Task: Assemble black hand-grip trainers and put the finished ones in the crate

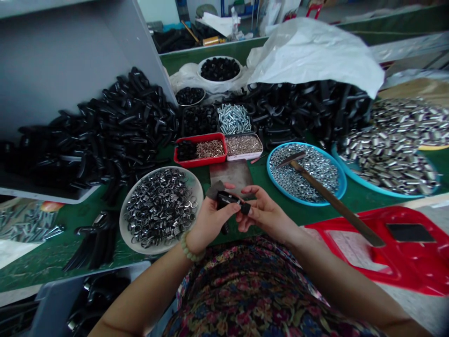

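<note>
Left hand [210,223] closed on black plastic fitting [224,200], gripped between thumb and fingers; right hand [266,214] pinching small black end piece [245,208], just beside fitting's end.

Left hand [210,223] and right hand [266,216] close together, both gripping

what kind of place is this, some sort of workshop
Most likely a small assembly workshop: a green-topped bench is spread with heaps of black plastic parts, a blue tray of metal nuts and a wooden-handled hammer.
</note>
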`<control>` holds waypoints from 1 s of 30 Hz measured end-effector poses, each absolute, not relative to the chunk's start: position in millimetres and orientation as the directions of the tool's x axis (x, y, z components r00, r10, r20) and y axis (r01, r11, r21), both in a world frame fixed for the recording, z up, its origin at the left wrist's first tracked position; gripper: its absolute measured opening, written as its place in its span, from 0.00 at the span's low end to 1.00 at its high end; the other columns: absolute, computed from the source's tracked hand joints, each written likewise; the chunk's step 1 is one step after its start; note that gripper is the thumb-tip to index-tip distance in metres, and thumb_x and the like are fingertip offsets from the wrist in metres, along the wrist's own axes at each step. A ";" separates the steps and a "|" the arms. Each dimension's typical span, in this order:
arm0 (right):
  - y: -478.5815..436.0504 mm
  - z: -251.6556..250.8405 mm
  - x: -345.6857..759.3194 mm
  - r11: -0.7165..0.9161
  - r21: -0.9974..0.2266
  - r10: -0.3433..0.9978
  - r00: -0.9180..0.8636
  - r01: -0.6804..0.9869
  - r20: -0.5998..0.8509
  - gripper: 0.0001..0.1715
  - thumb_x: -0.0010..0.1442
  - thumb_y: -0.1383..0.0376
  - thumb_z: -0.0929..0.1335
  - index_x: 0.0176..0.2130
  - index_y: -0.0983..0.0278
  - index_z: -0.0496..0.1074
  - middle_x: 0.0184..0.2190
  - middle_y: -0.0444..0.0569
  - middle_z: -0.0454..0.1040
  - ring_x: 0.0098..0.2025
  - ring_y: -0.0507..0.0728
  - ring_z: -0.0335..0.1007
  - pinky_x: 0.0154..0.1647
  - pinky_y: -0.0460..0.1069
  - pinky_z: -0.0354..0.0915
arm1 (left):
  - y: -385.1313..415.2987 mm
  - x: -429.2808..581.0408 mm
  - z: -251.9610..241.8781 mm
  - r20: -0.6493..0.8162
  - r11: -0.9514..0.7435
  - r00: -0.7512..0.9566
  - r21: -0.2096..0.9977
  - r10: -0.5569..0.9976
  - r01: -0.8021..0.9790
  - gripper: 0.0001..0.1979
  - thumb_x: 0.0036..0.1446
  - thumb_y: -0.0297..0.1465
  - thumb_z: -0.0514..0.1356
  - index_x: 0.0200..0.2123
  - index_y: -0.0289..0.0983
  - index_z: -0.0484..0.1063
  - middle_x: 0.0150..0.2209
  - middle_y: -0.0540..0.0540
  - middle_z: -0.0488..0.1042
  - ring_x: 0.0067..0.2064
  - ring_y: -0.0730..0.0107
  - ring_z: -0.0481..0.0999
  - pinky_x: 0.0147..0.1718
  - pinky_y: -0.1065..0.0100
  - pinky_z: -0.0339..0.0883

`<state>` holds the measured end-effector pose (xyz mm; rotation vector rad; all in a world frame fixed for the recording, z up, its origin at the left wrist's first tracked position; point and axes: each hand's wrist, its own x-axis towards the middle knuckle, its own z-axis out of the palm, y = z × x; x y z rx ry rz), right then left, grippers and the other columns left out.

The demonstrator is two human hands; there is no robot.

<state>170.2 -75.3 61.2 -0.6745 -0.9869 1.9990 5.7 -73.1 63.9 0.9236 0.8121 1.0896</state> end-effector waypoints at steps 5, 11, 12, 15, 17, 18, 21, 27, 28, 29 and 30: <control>-72.8 65.7 169.4 -0.417 -0.823 0.802 -0.582 -0.386 -0.134 0.27 0.59 0.59 0.70 0.50 0.59 0.52 0.31 0.45 0.76 0.29 0.53 0.77 0.29 0.46 0.71 | -70.5 -1.9 67.4 -0.061 0.182 0.314 0.909 0.948 -0.375 0.21 0.51 0.33 0.65 0.48 0.40 0.64 0.34 0.50 0.74 0.28 0.75 0.73 0.31 0.70 0.69; -69.0 74.8 162.3 -0.367 -0.869 0.799 -0.590 -0.333 -0.111 0.29 0.57 0.59 0.71 0.50 0.59 0.52 0.32 0.45 0.76 0.30 0.53 0.77 0.30 0.48 0.72 | -68.9 -10.8 71.4 -0.031 0.152 0.308 0.914 0.951 -0.377 0.21 0.52 0.33 0.65 0.48 0.40 0.64 0.36 0.49 0.74 0.29 0.75 0.73 0.32 0.70 0.69; -67.7 76.2 160.5 -0.366 -0.870 0.802 -0.586 -0.330 -0.115 0.29 0.57 0.59 0.71 0.50 0.59 0.53 0.32 0.45 0.76 0.30 0.53 0.77 0.30 0.48 0.72 | -68.7 -12.5 71.6 -0.032 0.150 0.307 0.918 0.951 -0.368 0.21 0.52 0.33 0.65 0.48 0.40 0.64 0.36 0.49 0.74 0.29 0.75 0.73 0.32 0.70 0.69; -62.3 79.7 153.8 -0.380 -0.857 0.816 -0.562 -0.349 -0.133 0.27 0.57 0.59 0.71 0.49 0.58 0.54 0.31 0.43 0.76 0.29 0.53 0.76 0.30 0.48 0.72 | -68.6 -16.8 71.8 -0.038 0.131 0.257 0.926 0.966 -0.354 0.22 0.51 0.33 0.66 0.48 0.41 0.64 0.35 0.49 0.74 0.31 0.74 0.73 0.34 0.71 0.69; -60.5 80.1 148.0 -0.391 -0.850 0.805 -0.579 -0.353 -0.130 0.27 0.57 0.58 0.71 0.49 0.58 0.54 0.31 0.43 0.76 0.29 0.53 0.76 0.30 0.48 0.72 | -69.9 -18.6 72.3 -0.026 0.111 0.233 0.927 0.972 -0.358 0.22 0.51 0.33 0.66 0.49 0.41 0.64 0.36 0.49 0.73 0.31 0.75 0.72 0.33 0.71 0.69; -61.0 79.6 145.0 -0.394 -0.850 0.795 -0.593 -0.349 -0.125 0.27 0.57 0.58 0.71 0.49 0.58 0.54 0.31 0.43 0.76 0.29 0.53 0.76 0.30 0.48 0.72 | -71.1 -19.2 72.9 -0.020 0.105 0.235 0.928 0.972 -0.358 0.22 0.52 0.34 0.65 0.49 0.42 0.64 0.37 0.49 0.73 0.31 0.75 0.72 0.32 0.71 0.69; -65.9 77.4 139.0 -0.361 -0.869 0.807 -0.580 -0.339 -0.109 0.29 0.56 0.58 0.72 0.48 0.58 0.53 0.33 0.44 0.75 0.30 0.52 0.76 0.30 0.48 0.72 | -74.8 -21.5 75.1 -0.024 0.110 0.256 0.939 0.966 -0.327 0.28 0.49 0.33 0.67 0.53 0.43 0.62 0.40 0.48 0.71 0.33 0.73 0.72 0.32 0.71 0.68; -6.2 83.6 149.1 -0.041 -0.997 0.690 -0.721 0.059 -0.071 0.10 0.62 0.62 0.66 0.41 0.62 0.60 0.31 0.43 0.73 0.29 0.51 0.74 0.30 0.47 0.70 | -47.8 -41.2 72.6 -0.023 0.003 0.256 0.997 0.966 0.076 0.34 0.50 0.33 0.65 0.59 0.39 0.58 0.41 0.45 0.70 0.42 0.64 0.71 0.44 0.64 0.66; 18.7 85.3 148.2 0.117 -0.975 0.662 -0.747 0.188 -0.065 0.09 0.63 0.62 0.65 0.42 0.63 0.63 0.33 0.45 0.74 0.31 0.52 0.74 0.31 0.48 0.70 | -37.7 -43.6 69.9 0.000 -0.058 0.266 0.976 0.964 0.209 0.31 0.53 0.33 0.62 0.59 0.37 0.58 0.41 0.43 0.71 0.44 0.61 0.71 0.47 0.62 0.64; 45.5 86.4 144.3 0.311 -0.894 0.746 -0.666 0.323 0.019 0.08 0.64 0.62 0.63 0.41 0.65 0.66 0.33 0.47 0.74 0.32 0.52 0.73 0.34 0.49 0.70 | -27.2 -44.1 66.4 0.031 -0.137 0.293 0.927 0.956 0.350 0.28 0.56 0.33 0.59 0.59 0.35 0.59 0.42 0.41 0.71 0.46 0.58 0.71 0.49 0.59 0.63; 72.0 86.6 137.5 0.474 -0.733 0.798 -0.590 0.488 0.123 0.09 0.64 0.64 0.62 0.41 0.66 0.68 0.37 0.50 0.74 0.38 0.54 0.73 0.41 0.50 0.68 | -17.1 -42.1 61.9 0.059 -0.228 0.341 0.848 0.938 0.478 0.27 0.56 0.33 0.58 0.59 0.34 0.60 0.44 0.39 0.71 0.48 0.55 0.70 0.51 0.57 0.61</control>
